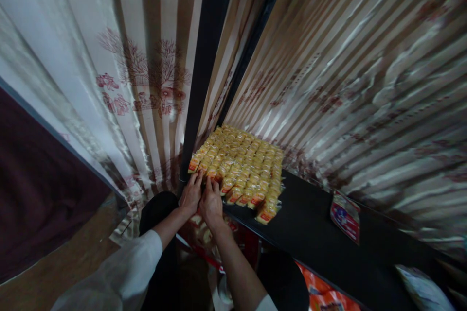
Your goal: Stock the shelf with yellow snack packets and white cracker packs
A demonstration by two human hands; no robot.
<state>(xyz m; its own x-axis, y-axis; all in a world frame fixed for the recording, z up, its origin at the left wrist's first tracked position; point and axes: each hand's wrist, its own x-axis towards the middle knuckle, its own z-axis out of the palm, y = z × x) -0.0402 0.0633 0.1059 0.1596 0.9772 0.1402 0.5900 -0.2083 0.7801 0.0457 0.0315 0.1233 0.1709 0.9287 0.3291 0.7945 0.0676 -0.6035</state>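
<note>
Small snack packets (246, 160) in clear and yellow wrapping, with red and orange marks on their ends, stand in tight rows on a dark bench. At the front left of these rows, my left hand (191, 196) reaches with outstretched fingers touching the packet ends. Close beside it, my right hand (211, 202) has its fingertips against the neighbouring packets, fingers slightly bent. No packet is plainly gripped by either hand. Below my wrists, more wrapped packets (206, 235) show in a bag or box, partly covered by my forearms.
The black bench top (302, 218) runs to the right. On it lie a red and purple pouch (345, 217) and a pale packet (423, 286). Orange packaging (324, 291) sits beneath its front edge. Pleated printed curtains (328, 82) and a dark post (207, 53) stand behind.
</note>
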